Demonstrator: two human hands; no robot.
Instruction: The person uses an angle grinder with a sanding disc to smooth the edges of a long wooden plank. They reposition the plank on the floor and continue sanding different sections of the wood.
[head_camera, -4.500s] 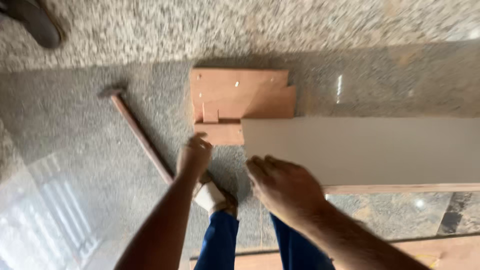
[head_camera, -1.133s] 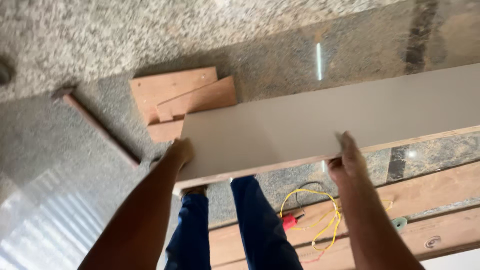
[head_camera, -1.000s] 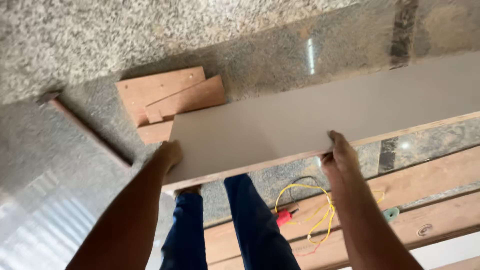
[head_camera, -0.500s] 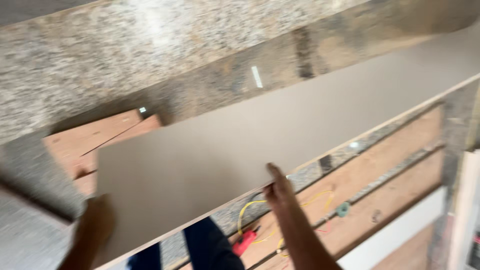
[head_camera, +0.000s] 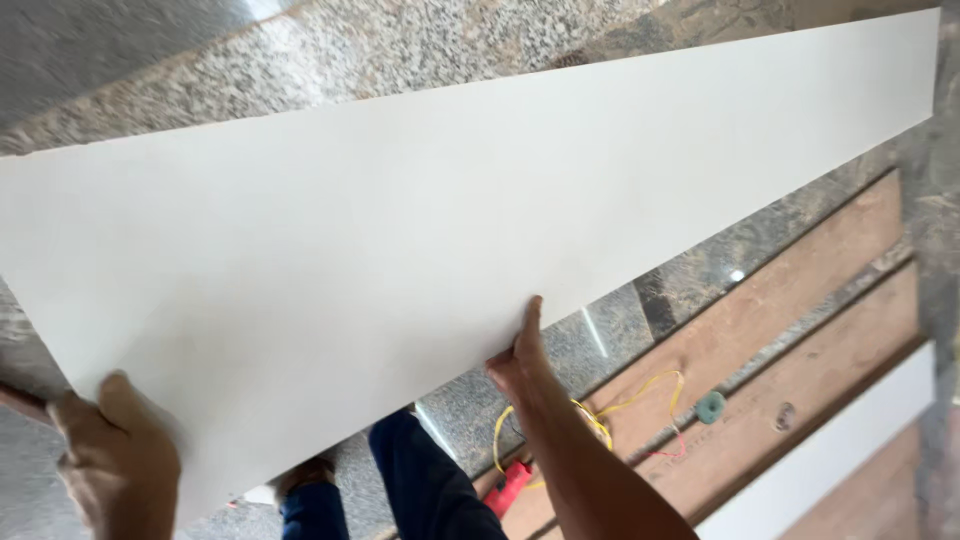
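Note:
A long white laminated board (head_camera: 450, 220) fills most of the view, lifted off the floor and slanting up to the right. My left hand (head_camera: 115, 450) grips its near left corner, fingers wrapped over the edge. My right hand (head_camera: 520, 355) clasps the board's lower long edge near the middle, thumb on top. My legs in blue trousers (head_camera: 430, 490) show beneath the board.
Speckled granite floor (head_camera: 420, 50) lies behind and below. Brown wooden planks (head_camera: 800, 330) and a white strip (head_camera: 830, 455) lie at lower right. A yellow wire (head_camera: 600, 410), a red tool (head_camera: 508, 488) and a small green object (head_camera: 711, 406) rest by the planks.
The board has risen from the floor toward the camera and now covers the wooden pieces and hammer seen before. Both hands moved from the floor to the board's edge.

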